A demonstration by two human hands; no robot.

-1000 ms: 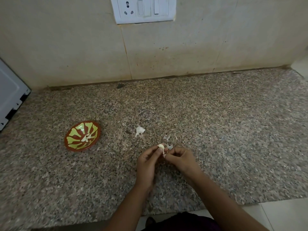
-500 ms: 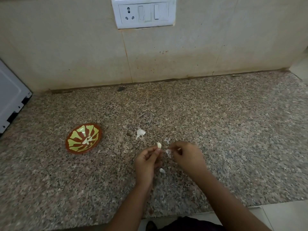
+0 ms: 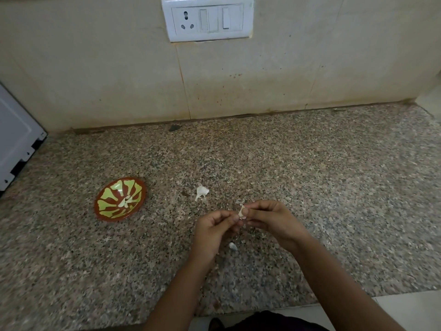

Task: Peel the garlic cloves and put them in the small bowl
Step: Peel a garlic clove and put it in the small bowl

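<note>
The left hand (image 3: 213, 226) and right hand (image 3: 274, 220) pinch one small white garlic clove (image 3: 241, 210) near the front edge of the speckled granite bench (image 3: 322, 182), apparently to strip its skin.

wall: we see beige tiles (image 3: 95, 68), spotted brown | fixture: we note a white switch plate (image 3: 207, 19) with one socket, high on the wall | counter (image 3: 310, 175): speckled brown granite | left edge: a white appliance (image 3: 14, 139) on the counter | lower right: we see pale floor (image 3: 410, 309)
</note>
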